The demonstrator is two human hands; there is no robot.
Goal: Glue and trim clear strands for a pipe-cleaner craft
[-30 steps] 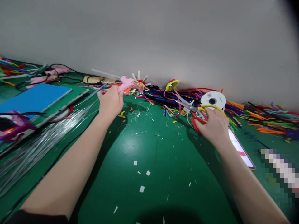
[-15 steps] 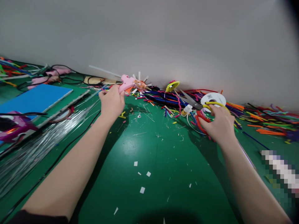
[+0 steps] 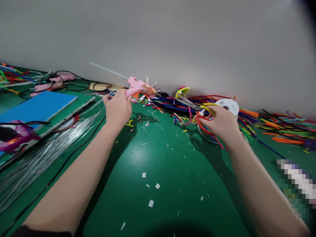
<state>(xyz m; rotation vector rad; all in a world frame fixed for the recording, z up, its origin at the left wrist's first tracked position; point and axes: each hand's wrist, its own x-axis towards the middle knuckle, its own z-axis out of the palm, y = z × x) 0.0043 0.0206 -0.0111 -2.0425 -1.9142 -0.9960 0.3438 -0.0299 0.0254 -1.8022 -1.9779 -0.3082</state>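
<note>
My left hand is closed round the handle of a pink glue gun. A long clear stick juts from the gun's back, and its brownish nozzle points right. My right hand holds scissors with yellow and red handles. The blades point left, towards a small yellow dish-like piece near the wall; whether they touch it I cannot tell. A white spool lies just behind my right hand, partly hidden by it. Below the scissors is a small bottle, mostly covered.
Coloured pipe cleaners lie along the wall. At the left are a blue board, clear strands, a purple object, more pink glue guns and a black cable. White scraps dot the green table.
My right hand has moved left with the scissors, whose blades now reach the yellow piece in view. The spool is less covered. My left hand has hardly moved.
</note>
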